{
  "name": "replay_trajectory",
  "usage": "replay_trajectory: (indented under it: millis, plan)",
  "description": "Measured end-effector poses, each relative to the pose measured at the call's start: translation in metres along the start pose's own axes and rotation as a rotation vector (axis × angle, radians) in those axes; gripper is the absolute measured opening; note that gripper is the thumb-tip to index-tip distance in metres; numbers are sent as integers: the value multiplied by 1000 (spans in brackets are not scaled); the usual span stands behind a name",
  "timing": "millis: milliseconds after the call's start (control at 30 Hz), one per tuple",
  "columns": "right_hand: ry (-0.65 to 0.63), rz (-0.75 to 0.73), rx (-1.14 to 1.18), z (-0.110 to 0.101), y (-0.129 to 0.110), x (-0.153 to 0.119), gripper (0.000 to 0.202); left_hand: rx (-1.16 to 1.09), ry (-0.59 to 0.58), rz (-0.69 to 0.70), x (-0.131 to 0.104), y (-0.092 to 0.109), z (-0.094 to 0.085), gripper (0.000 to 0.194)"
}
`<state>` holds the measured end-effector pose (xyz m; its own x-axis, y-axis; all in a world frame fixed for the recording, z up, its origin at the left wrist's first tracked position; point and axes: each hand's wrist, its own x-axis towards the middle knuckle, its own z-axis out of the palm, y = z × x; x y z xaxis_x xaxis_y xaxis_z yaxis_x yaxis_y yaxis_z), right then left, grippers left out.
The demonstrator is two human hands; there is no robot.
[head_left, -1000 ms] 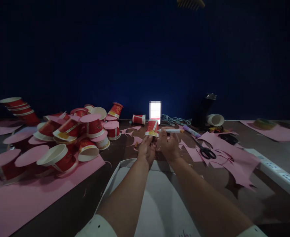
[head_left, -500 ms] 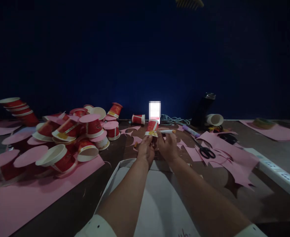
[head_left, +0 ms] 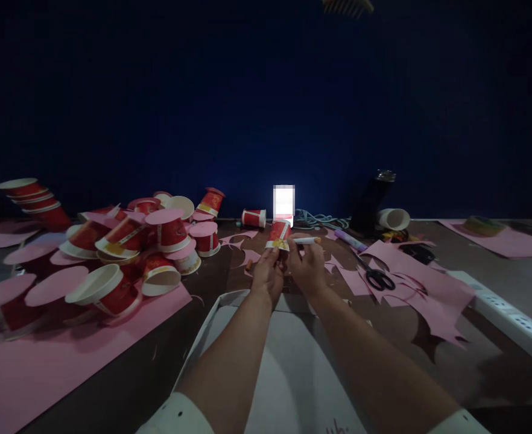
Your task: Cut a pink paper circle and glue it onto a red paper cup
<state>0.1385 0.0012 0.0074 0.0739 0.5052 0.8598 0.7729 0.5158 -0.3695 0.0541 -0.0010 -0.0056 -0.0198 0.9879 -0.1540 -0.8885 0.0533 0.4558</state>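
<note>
A red paper cup (head_left: pixel 280 231) with a pale rim is held in my left hand (head_left: pixel 266 270), its fingers closed around the lower part. The cup is tilted, with its rim toward me. Close beside it, my right hand (head_left: pixel 308 265) grips a white marker (head_left: pixel 306 240) with an orange end pointing right. The marker's other end is at the cup's side, partly covered by my fingers, so I cannot tell whether it touches. Both forearms reach over a white box lid (head_left: pixel 288 361).
On the left, several red cups (head_left: pixel 166 232) with pink paper discs are piled on a pink sheet (head_left: pixel 67 367). Black scissors (head_left: pixel 379 279), cut pink paper (head_left: pixel 433 295), a purple tube (head_left: pixel 350 240) and a white power strip (head_left: pixel 510 313) lie to the right. A bright lamp (head_left: pixel 284 201) glows behind.
The marker and my right hand have shifted very slightly left. The cup and my left hand look the same.
</note>
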Motion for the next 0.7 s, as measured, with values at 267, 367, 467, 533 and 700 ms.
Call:
replay_trajectory:
  millis: [267,367,467,533,700]
  plan:
    - [100,185,134,-4,0,5,18,-124,36,0,1,7,1,21]
    - [80,178,144,-5,-1,5,19,-140,71,-9,2,9,0,23]
    - [27,109,151,-3,-1,3,18,-117,16,-36,3,8,-2,20]
    - [9,81,142,-2,-1,2,18,-108,-6,-47,3,7,-3,19]
    - [-2,35,97,-2,0,1,18,-103,-3,-23,1,7,-1,19]
